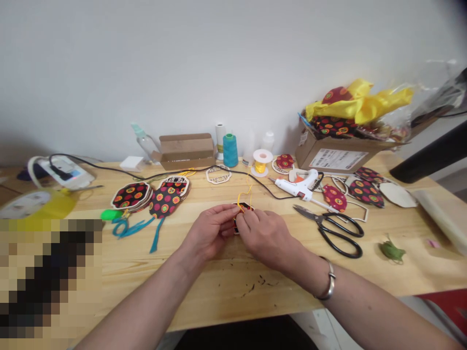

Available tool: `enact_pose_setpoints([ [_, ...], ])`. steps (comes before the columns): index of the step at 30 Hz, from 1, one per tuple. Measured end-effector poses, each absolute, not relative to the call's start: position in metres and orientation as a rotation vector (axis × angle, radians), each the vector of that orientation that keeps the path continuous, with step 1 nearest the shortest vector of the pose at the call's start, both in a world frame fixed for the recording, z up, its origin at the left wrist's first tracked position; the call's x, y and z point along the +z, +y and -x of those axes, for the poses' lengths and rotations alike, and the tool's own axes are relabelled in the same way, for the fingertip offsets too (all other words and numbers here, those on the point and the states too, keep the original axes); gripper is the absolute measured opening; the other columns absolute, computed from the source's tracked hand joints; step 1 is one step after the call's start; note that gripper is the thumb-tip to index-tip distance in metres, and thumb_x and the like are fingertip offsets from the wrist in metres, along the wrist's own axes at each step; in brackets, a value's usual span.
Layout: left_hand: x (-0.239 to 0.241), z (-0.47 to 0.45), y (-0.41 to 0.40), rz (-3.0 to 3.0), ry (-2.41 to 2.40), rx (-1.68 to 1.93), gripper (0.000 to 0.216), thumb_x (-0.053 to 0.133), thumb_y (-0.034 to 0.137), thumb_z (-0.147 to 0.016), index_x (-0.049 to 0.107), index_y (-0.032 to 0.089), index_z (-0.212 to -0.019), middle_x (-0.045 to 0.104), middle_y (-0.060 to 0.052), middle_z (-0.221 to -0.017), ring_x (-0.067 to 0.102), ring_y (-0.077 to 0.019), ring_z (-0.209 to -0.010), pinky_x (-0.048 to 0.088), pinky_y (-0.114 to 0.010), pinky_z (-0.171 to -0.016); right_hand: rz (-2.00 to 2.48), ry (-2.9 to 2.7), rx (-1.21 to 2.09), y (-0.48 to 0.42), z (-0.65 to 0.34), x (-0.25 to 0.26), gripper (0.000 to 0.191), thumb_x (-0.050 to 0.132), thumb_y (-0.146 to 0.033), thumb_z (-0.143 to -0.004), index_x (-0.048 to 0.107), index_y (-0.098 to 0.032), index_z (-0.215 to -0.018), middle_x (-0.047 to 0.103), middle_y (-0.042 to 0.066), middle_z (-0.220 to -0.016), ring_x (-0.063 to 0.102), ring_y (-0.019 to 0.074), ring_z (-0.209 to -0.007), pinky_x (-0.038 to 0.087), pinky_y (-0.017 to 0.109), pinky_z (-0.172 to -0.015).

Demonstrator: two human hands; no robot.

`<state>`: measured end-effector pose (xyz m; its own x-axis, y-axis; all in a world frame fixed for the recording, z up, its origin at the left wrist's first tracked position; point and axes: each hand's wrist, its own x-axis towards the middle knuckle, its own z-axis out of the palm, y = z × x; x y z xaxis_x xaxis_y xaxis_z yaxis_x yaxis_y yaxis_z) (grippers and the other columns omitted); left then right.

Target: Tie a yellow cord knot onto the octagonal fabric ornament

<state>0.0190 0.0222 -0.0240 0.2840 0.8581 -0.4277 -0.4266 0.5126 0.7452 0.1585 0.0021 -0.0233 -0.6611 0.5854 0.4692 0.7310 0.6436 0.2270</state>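
My left hand [209, 231] and my right hand [264, 238] meet at the middle of the wooden table [219, 282]. Both pinch a small fabric-covered piece [245, 207] with a dark red and yellow pattern; most of it is hidden under my fingers. A yellow thread [249, 187] loops up from the piece and runs back to a spool of yellow cord [261, 161]. My right wrist wears a silver bracelet [328, 282].
Black scissors [333, 228] and a white glue gun [301, 187] lie to the right. Stacked patterned fabric pieces [151, 195] with teal tassels [134, 226] sit left. A teal thread cone [230, 149], small boxes and a fabric-filled cardboard box [337, 155] line the wall.
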Motion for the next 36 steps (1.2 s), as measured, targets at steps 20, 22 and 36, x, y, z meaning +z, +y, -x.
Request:
enact_pose_setpoints([
  [20,-0.021,-0.021,0.02,-0.796,1.038,1.014,0.016,0.067,0.025,-0.067,0.059,0.012,-0.067,0.047,0.005,-0.053,0.033,-0.0023,-0.043,0.024,-0.016,-0.042,1.268,-1.81,0.684,0.024,-0.171,-0.012,0.026,0.04,-0.026,-0.085,0.048,-0.017,-0.062,0.046,-0.001,-0.057,0.041,0.0104,-0.054,0.032,0.024,-0.052],
  [22,-0.022,-0.02,0.019,-0.822,1.065,1.031,0.015,0.066,0.025,-0.067,0.06,0.012,-0.068,0.05,0.004,-0.056,0.036,-0.0024,-0.045,0.025,-0.015,-0.042,1.274,-1.797,0.598,0.026,-0.172,-0.014,0.016,0.042,-0.02,-0.084,0.053,-0.017,-0.073,0.053,0.003,-0.072,0.046,0.0121,-0.062,0.035,0.024,-0.057],
  [36,-0.018,-0.022,0.02,-0.82,1.095,1.095,0.012,0.068,0.024,-0.064,0.063,0.013,-0.068,0.059,0.003,-0.056,0.045,-0.0047,-0.045,0.03,-0.017,-0.043,1.255,-2.028,0.618,0.022,-0.171,-0.007,0.014,0.045,-0.022,-0.081,0.057,-0.016,-0.082,0.058,0.004,-0.079,0.05,0.0149,-0.074,0.038,0.029,-0.068],
])
